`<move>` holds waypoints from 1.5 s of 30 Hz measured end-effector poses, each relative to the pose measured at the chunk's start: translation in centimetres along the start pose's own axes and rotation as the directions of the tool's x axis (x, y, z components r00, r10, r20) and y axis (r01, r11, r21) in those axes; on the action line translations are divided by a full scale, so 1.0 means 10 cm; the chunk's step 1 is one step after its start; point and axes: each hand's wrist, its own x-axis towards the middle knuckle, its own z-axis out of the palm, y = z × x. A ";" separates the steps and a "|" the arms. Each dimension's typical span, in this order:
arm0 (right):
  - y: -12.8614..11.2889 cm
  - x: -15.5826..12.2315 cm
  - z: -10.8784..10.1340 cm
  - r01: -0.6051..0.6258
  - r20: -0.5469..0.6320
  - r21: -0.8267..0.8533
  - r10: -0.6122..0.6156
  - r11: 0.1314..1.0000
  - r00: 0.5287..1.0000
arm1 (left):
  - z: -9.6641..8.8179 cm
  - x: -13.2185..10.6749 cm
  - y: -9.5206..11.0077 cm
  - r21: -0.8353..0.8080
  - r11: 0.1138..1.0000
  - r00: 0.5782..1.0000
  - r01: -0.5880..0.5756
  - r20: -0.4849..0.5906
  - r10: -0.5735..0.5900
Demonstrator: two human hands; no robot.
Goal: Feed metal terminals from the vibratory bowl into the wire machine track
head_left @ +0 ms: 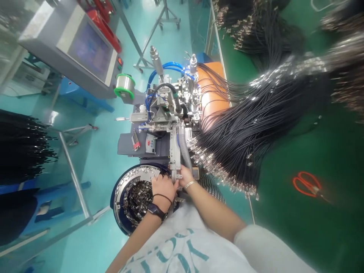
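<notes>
2 hands: left hand [162, 191], right hand [184, 176]. 1 bowl feeder [136, 201] under left hand, 1 solder spool [125, 86] and 1 touchscreen [90, 51] beyond both, 1 pair of scissors [307, 184] right of right hand.

Large teal letters run across the white shirt [182, 254] at the bottom of the frame; a "Y" and an "O" can be made out, the rest folded away. The small controller's [150, 144] red digits, centre, are too small to read.
</notes>
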 end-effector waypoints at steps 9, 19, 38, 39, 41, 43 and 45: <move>-0.02 -0.02 0.03 -0.040 -0.008 0.048 0.041 0.998 0.999 | 0.05 -0.01 -0.05 0.005 1.000 0.999 -0.004 -0.039 0.004; -0.04 -0.08 0.14 -0.040 -0.017 0.064 0.041 0.997 0.999 | 0.01 -0.02 -0.07 0.018 0.999 0.997 -0.034 -0.068 0.035; -0.07 -0.40 0.27 0.092 -0.108 -0.119 -0.104 0.989 0.989 | -0.01 -0.04 -0.11 0.025 0.998 0.997 -0.050 -0.053 0.051; -0.08 -0.40 0.30 0.090 -0.132 -0.115 -0.105 0.989 0.986 | -0.01 -0.04 -0.11 0.021 0.999 0.997 -0.050 -0.055 0.051; -0.09 -0.39 0.33 0.084 -0.138 -0.085 -0.095 0.993 0.986 | 0.00 -0.04 -0.11 0.014 0.999 0.997 -0.047 -0.058 0.047; -0.09 -0.36 0.33 0.085 -0.145 -0.087 -0.097 0.993 0.985 | 0.00 -0.05 -0.12 0.006 0.999 0.997 -0.045 -0.060 0.045; -0.09 -0.32 0.33 0.098 -0.175 -0.130 -0.120 0.987 0.977 | 0.00 -0.05 -0.13 -0.001 0.999 0.997 -0.046 -0.061 0.046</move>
